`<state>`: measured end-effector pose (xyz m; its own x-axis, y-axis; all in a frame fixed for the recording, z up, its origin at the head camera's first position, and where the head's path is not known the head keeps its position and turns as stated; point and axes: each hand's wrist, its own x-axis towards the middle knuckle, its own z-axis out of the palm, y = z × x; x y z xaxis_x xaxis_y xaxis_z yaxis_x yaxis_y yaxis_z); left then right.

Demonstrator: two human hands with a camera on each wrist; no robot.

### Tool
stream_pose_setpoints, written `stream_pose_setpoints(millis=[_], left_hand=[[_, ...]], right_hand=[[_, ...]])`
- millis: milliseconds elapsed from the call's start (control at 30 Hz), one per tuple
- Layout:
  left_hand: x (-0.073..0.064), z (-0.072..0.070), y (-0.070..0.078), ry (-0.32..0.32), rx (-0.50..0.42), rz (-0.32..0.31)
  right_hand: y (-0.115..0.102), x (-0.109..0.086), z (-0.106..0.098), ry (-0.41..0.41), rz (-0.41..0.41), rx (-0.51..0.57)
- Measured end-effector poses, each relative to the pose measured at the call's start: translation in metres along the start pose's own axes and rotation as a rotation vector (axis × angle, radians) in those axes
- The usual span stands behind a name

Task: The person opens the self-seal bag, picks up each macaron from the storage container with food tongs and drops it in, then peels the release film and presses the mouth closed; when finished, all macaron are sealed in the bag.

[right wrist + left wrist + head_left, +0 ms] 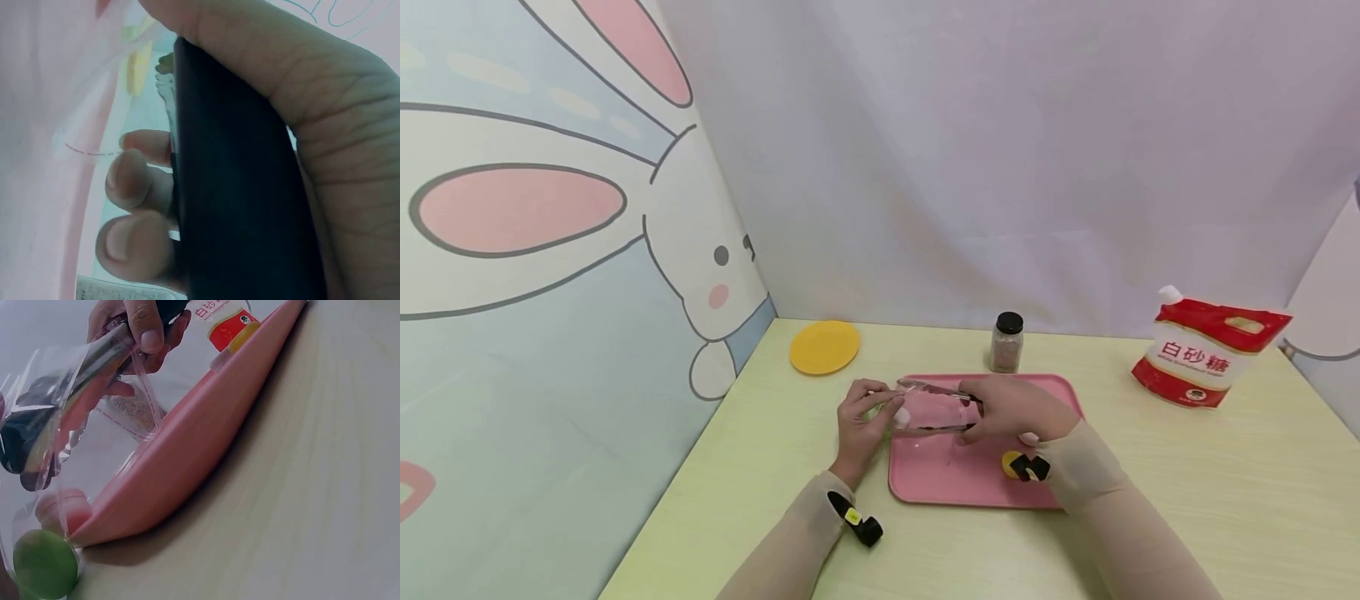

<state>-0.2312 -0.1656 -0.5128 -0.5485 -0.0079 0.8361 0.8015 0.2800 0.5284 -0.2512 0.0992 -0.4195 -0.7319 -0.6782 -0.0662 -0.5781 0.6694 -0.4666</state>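
Note:
My left hand (pixel 862 421) pinches the edge of a clear plastic bag (pixel 928 407) over the left end of a pink tray (pixel 977 492). In my right hand (pixel 1015 407) is a pair of tongs (pixel 109 353), their arms spread and their dark tips within the bag. The right wrist view shows fingers and thumb about the black handle (pixel 244 181). A green macaron (pixel 45 564) appears behind the clear plastic, low in the left wrist view. Close to it, a pink macaron (pixel 69 509) is by the tray's edge. Most of the left hand is outside its wrist view.
A yellow macaron (pixel 1010 463) lies on the tray near the right wrist. Behind the tray stands a black-lidded jar (pixel 1006 343). A yellow plate (pixel 824 347) lies at the back left, and a red and white sugar bag (pixel 1206 354) stands at the right.

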Motion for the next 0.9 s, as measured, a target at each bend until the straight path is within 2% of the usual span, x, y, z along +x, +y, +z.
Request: stream_pose_setpoints(millis=[100, 267, 367, 600, 900], left_hand=[[0.002, 0.000, 0.005, 0.001, -0.011, -0.003], [0.011, -0.002, 0.024, -0.004, -0.017, -0.018], [0.014, -0.003, 0.031, -0.007, -0.007, -0.022], [0.012, -0.002, 0.032, -0.010, 0.003, -0.031], [0.014, -0.002, 0.030, -0.014, 0.006, -0.007]], right_hand=[[0.000, -0.001, -0.002, 0.003, 0.011, -0.023], [0.000, -0.004, -0.005, 0.001, 0.040, -0.112], [-0.001, -0.006, -0.007, -0.006, 0.049, -0.125], [0.002, -0.020, -0.011, 0.028, 0.062, -0.141], [0.017, -0.045, -0.019, 0.065, 0.085, -0.113]])
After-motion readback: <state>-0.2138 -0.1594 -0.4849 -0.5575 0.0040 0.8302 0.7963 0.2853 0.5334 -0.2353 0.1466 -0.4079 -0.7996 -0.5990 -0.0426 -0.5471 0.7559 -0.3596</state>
